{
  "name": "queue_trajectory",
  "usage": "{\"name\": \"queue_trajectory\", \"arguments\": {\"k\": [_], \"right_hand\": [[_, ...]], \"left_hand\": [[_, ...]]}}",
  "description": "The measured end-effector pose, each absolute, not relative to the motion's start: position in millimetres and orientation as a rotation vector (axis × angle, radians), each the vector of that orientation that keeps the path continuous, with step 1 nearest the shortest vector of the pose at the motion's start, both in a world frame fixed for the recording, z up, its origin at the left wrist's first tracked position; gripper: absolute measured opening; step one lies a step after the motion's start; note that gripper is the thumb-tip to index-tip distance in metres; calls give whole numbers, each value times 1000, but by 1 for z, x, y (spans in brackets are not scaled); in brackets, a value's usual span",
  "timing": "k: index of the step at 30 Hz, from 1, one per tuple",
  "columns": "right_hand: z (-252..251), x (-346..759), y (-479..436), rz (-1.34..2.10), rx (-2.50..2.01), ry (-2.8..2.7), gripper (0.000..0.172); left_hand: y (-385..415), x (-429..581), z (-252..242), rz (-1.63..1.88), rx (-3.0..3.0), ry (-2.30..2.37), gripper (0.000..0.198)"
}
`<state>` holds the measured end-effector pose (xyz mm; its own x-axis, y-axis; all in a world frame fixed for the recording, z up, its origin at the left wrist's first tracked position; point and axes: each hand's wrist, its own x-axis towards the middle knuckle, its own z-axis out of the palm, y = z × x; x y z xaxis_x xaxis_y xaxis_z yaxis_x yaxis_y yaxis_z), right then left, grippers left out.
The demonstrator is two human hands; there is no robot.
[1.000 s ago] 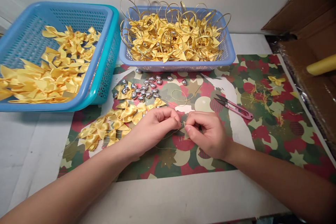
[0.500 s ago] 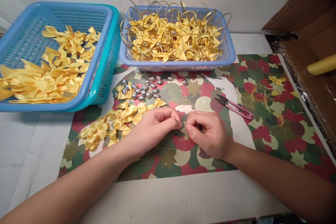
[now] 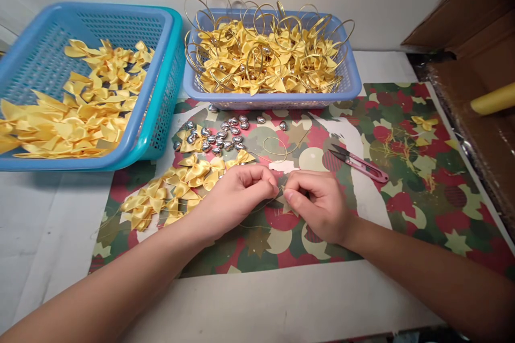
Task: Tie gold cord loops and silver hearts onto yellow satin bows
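My left hand (image 3: pixel 241 195) and my right hand (image 3: pixel 316 201) are close together over the patterned sheet (image 3: pixel 249 254), both closed in a pinch. A thin gold elastic cord (image 3: pixel 263 204) runs between their fingertips; the exact grip is partly hidden. More of the cord loops on the sheet just beyond my hands. Beside my left wrist lie several yellow satin bows (image 3: pixel 197 169), with cord trailing among them. Small shiny silver bells (image 3: pixel 223 134) are scattered behind the bows. Thread snips (image 3: pixel 360 163) with a pink handle lie to the right of my right hand.
A blue basket (image 3: pixel 164 91) of yellow bows, nested in a turquoise one, stands at left. At the back, another blue basket (image 3: pixel 358 83) holds bows with gold loops. Thread scraps (image 3: pixel 398 147) lie at right, near a cardboard box (image 3: pixel 462 72) with a yellow tube (image 3: pixel 493 99).
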<state>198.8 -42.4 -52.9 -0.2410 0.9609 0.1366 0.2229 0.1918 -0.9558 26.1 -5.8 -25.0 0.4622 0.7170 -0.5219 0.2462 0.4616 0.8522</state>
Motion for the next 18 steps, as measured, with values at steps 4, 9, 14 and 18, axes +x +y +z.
{"name": "queue_trajectory", "arguments": {"k": [4, 9, 14, 18], "right_hand": [[-53, 199, -42, 1114, -1149, -1633, 27], [-53, 198, -43, 1113, -1149, -1633, 27], [-53, 198, -42, 1108, -1141, -1634, 27], [-53, 198, -42, 1111, -1137, -1626, 26]], "left_hand": [[-6, 26, -25, 363, 1111, 1104, 14], [-6, 26, -25, 368, 1112, 1095, 14], [-6, 27, -24, 374, 1117, 1093, 14], [-7, 27, -23, 375, 1121, 1101, 14]]}}
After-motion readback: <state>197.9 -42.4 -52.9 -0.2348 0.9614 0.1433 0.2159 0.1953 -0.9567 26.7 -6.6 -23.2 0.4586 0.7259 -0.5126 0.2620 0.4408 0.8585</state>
